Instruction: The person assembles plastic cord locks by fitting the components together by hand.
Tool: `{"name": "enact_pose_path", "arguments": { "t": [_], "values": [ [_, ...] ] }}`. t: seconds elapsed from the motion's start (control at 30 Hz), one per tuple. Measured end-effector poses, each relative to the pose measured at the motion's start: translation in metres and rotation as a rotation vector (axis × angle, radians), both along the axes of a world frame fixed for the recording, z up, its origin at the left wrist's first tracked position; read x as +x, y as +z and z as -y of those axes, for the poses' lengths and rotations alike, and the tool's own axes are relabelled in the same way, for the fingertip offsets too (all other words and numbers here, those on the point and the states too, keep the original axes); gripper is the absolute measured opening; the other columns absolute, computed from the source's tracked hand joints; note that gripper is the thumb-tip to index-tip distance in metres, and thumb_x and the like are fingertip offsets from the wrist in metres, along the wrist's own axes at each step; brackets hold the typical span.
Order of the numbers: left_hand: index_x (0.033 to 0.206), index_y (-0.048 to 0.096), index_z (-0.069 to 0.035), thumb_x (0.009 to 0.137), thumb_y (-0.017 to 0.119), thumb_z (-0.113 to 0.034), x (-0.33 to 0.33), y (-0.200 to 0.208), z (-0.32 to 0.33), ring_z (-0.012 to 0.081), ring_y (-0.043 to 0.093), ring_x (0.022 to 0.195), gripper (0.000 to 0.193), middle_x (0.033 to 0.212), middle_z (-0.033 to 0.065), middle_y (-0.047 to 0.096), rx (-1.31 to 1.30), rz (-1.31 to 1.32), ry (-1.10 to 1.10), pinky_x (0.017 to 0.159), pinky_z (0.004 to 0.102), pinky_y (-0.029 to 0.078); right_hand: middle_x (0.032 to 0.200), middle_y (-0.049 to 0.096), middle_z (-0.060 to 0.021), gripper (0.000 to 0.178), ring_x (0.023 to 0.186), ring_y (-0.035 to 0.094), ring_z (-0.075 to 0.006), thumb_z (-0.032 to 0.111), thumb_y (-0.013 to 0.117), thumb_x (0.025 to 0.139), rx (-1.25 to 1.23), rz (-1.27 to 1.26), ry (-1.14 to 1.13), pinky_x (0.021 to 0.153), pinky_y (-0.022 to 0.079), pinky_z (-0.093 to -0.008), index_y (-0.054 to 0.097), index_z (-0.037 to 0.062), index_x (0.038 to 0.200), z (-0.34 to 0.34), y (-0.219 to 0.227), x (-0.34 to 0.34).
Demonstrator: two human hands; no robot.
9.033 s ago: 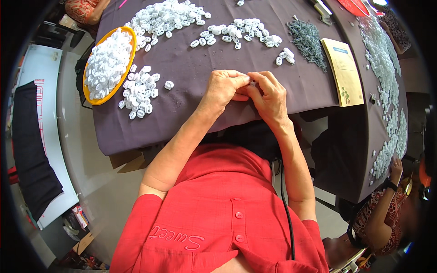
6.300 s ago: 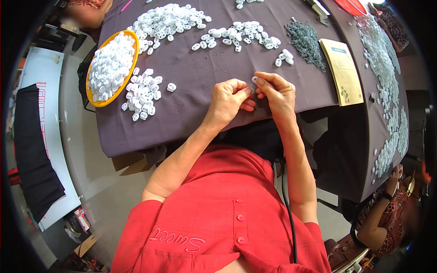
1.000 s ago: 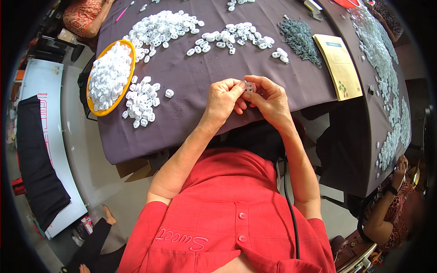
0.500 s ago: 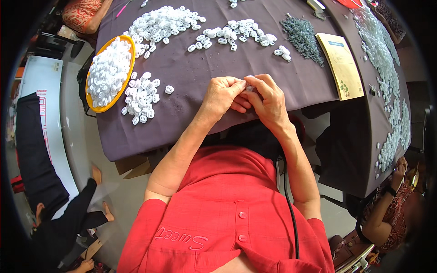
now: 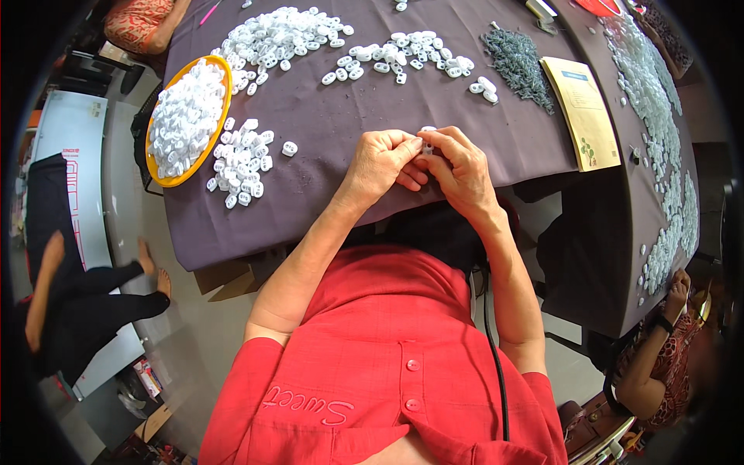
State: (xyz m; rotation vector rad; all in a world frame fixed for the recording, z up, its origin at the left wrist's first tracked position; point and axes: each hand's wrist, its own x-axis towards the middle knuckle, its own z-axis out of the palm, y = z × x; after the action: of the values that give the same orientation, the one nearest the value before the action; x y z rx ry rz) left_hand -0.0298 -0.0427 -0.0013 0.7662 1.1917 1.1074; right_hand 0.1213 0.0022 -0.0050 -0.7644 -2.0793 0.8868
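Purple cloth: covers the table, work happens near its front edge.
Left hand: forearm comes up from lower left, wrist straight, fingers curled inward, thumb tip pressed toward the right hand.
Right hand: forearm comes up from lower right, fingers bent, fingertips meeting the left hand's.
Grip: both hands pinch one small white part between their fingertips; mostly hidden, only a sliver shows.
Part location: just above the cloth, at the join of the two hands, centre of the table's near side.
Contact: heels of both hands rest on or just over the cloth; can't tell which.
Small pile: white parts on the cloth, left of the left hand, well apart from it.
Tray: orange-rimmed, heaped with white parts, touching the small pile's left side.
Far piles: more white parts spread along the back of the cloth.
Grey heap: small dark pieces, beyond the right hand.
Booklet: yellow, flat on the cloth, right of the hands.
Shirt: red, buttoned, fills the lower frame.
Others: one person in black on the floor at left, another's arm at lower right.
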Motion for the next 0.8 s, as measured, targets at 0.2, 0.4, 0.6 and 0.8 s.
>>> {"name": "enact_pose_path", "arguments": {
  "t": [0.2,0.4,0.6,0.8],
  "values": [
    [0.088,0.060,0.002,0.090,0.052,-0.019,-0.0004,-0.0024,0.0014,0.0131,0.061,0.056,0.023,0.073,0.0078,0.062,0.015,-0.020,-0.011,0.049,0.0239,0.053,0.088,0.059,-0.0121,0.022,0.072,0.061,-0.0226,-0.001,0.057,0.075,0.023,0.002,0.030,0.063,0.048,-0.0283,0.058,-0.0018,0.097,-0.0004,0.0006,0.0002],
    [0.084,0.062,0.002,0.089,0.052,-0.019,0.0000,0.0011,0.0037,0.0110,0.059,0.051,0.023,0.069,0.0072,0.062,0.008,-0.045,0.010,0.045,0.0214,0.050,0.086,0.059,-0.0119,0.020,0.071,0.061,-0.0230,0.000,0.057,0.076,0.053,-0.003,0.027,0.062,0.048,-0.0285,0.059,-0.0007,0.096,0.0000,-0.0028,-0.0007],
    [0.080,0.063,0.002,0.088,0.053,-0.019,-0.0027,-0.0004,0.0031,0.0077,0.054,0.045,0.024,0.064,0.0063,0.060,0.027,-0.081,0.003,0.037,0.0177,0.042,0.083,0.059,-0.0109,0.018,0.070,0.062,-0.0227,0.000,0.058,0.077,0.042,-0.017,0.004,0.062,0.048,-0.0282,0.059,0.0000,0.094,0.0003,-0.0034,-0.0024],
    [0.081,0.064,0.002,0.088,0.054,-0.019,-0.0055,0.0002,0.0026,0.0074,0.053,0.045,0.025,0.064,0.0064,0.060,-0.004,-0.084,-0.025,0.037,0.0170,0.040,0.077,0.057,-0.0121,0.016,0.066,0.060,-0.0265,0.002,0.060,0.076,0.045,-0.037,0.009,0.058,0.049,-0.0312,0.059,0.0001,0.092,-0.0001,-0.0060,-0.0017]
  ]
}}
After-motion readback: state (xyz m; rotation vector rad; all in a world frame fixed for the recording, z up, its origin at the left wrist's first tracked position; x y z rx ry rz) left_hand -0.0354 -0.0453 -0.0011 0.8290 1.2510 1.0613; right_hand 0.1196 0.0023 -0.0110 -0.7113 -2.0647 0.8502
